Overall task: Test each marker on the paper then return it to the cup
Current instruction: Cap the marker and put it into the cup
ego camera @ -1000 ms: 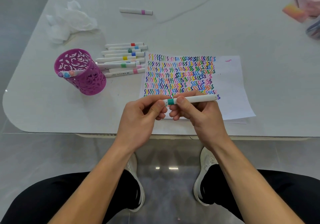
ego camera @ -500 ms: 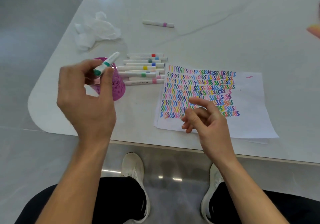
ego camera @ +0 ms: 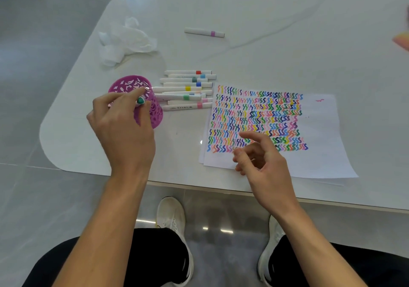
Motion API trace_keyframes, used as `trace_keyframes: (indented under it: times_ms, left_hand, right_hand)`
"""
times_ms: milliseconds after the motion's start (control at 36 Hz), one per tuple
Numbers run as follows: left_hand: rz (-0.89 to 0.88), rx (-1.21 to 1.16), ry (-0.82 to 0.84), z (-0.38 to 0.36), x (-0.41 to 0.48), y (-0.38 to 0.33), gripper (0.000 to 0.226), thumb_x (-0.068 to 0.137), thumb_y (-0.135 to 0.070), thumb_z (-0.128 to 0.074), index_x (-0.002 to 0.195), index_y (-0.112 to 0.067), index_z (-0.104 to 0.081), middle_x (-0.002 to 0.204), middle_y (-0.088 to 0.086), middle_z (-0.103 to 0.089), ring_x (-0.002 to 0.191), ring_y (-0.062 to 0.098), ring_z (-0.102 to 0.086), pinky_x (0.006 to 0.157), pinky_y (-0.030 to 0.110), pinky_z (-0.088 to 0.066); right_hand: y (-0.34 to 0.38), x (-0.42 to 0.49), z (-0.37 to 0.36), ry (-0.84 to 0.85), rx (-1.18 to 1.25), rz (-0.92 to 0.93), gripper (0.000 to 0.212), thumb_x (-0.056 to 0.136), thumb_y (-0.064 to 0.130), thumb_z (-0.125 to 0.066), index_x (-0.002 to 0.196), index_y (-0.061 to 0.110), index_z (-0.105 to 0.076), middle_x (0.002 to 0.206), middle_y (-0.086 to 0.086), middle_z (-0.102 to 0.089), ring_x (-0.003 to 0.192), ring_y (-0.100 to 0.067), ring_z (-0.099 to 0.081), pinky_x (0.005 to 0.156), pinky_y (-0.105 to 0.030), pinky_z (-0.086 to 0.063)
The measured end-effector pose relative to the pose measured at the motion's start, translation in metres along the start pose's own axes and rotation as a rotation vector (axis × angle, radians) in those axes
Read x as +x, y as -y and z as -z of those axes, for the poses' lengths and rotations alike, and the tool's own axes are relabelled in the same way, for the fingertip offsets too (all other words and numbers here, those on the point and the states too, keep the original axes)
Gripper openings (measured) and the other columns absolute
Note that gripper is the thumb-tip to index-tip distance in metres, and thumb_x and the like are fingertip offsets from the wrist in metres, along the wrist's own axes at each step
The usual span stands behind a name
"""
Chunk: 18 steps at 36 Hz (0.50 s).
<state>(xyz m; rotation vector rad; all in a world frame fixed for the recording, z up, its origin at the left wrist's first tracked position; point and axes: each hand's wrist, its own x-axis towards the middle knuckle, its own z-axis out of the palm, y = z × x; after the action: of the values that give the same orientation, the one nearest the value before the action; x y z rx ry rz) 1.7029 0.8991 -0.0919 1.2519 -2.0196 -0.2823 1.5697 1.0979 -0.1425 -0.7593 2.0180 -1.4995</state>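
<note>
My left hand (ego camera: 124,127) pinches a teal-capped marker (ego camera: 140,100) at the near rim of the purple perforated cup (ego camera: 155,111); most of the marker's barrel is hidden inside the cup. My right hand (ego camera: 261,160) hovers over the near left corner of the paper (ego camera: 321,131), fingers loosely curled, holding nothing. The paper is covered in rows of coloured squiggles. Several white markers with coloured bands (ego camera: 188,88) lie in a stack between the cup and the paper.
A single marker with a pink band (ego camera: 204,32) lies farther back on the white table (ego camera: 265,43). Crumpled white tissue (ego camera: 126,40) sits at the back left. A pink-orange object (ego camera: 401,40) shows at the right edge. The table's near edge runs just behind my wrists.
My left hand carried the teal marker from in front of me over to the cup and lowered it in. My right hand let go of it and stayed over the paper.
</note>
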Motion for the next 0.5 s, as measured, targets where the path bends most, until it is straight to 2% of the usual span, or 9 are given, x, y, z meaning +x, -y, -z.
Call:
trace_keyframes:
  times_ms: [56, 111, 167, 250, 306, 389, 500]
  left_hand:
    - [0.008, 0.039, 0.028, -0.004, 0.002, 0.005, 0.031, 0.096, -0.024, -0.067, 0.127, -0.022, -0.069, 0.116, 0.003, -0.066, 0.121, 0.022, -0.051, 0.098, 0.003, -0.015]
    - [0.020, 0.039, 0.055, -0.006, 0.003, 0.006, 0.035, 0.095, -0.024, -0.068, 0.130, -0.022, -0.067, 0.120, 0.007, -0.065, 0.124, 0.024, -0.050, 0.095, -0.004, -0.008]
    - [0.010, 0.036, 0.062, -0.006, 0.003, 0.004, 0.042, 0.093, -0.025, -0.071, 0.134, -0.021, -0.063, 0.126, 0.007, -0.064, 0.127, 0.025, -0.048, 0.099, 0.000, -0.011]
    - [-0.073, 0.018, 0.039, -0.006, 0.000, -0.004, 0.048, 0.090, -0.021, -0.072, 0.136, -0.017, -0.059, 0.131, 0.004, -0.063, 0.128, 0.025, -0.047, 0.108, 0.031, -0.032]
    - [-0.143, -0.034, 0.000, -0.007, -0.005, -0.009, 0.047, 0.090, -0.016, -0.071, 0.135, -0.014, -0.059, 0.130, 0.006, -0.064, 0.127, 0.024, -0.047, 0.107, 0.041, -0.043]
    - [-0.258, -0.082, -0.003, -0.012, -0.016, -0.020, 0.040, 0.092, -0.011, -0.071, 0.131, -0.009, -0.062, 0.125, 0.008, -0.067, 0.123, 0.026, -0.052, 0.106, 0.038, -0.044]
    - [-0.305, -0.155, 0.151, -0.021, -0.038, -0.039, 0.033, 0.095, -0.016, -0.071, 0.127, -0.012, -0.066, 0.119, 0.005, -0.070, 0.113, 0.022, -0.062, 0.099, 0.027, -0.044]
  right_hand:
    - [-0.001, 0.001, 0.001, -0.006, 0.001, -0.004, 0.029, 0.099, 0.027, -0.069, 0.124, 0.036, -0.060, 0.086, 0.007, -0.073, 0.084, -0.019, -0.072, 0.080, -0.051, -0.060]
    - [-0.002, 0.001, 0.002, -0.010, 0.001, -0.009, 0.029, 0.099, 0.025, -0.070, 0.124, 0.035, -0.060, 0.087, 0.007, -0.073, 0.084, -0.020, -0.072, 0.080, -0.051, -0.060]
    - [-0.003, 0.002, 0.003, -0.010, 0.000, -0.014, 0.029, 0.099, 0.025, -0.070, 0.125, 0.033, -0.061, 0.087, 0.007, -0.073, 0.084, -0.019, -0.072, 0.080, -0.050, -0.060]
    - [-0.001, 0.002, 0.005, -0.011, -0.002, -0.017, 0.029, 0.099, 0.025, -0.070, 0.125, 0.033, -0.060, 0.086, 0.007, -0.073, 0.082, -0.017, -0.072, 0.081, -0.048, -0.061]
    - [-0.001, 0.002, 0.006, -0.013, -0.009, -0.019, 0.028, 0.099, 0.025, -0.069, 0.124, 0.034, -0.061, 0.086, 0.007, -0.073, 0.082, -0.017, -0.072, 0.081, -0.047, -0.061]
    - [0.002, 0.003, 0.009, -0.020, -0.014, -0.026, 0.025, 0.099, 0.025, -0.070, 0.121, 0.034, -0.064, 0.087, 0.007, -0.073, 0.082, -0.017, -0.072, 0.079, -0.046, -0.061]
    - [0.006, 0.006, 0.013, -0.037, -0.037, -0.026, 0.015, 0.099, 0.026, -0.070, 0.111, 0.035, -0.069, 0.085, 0.011, -0.071, 0.078, -0.015, -0.070, 0.074, -0.037, -0.061]
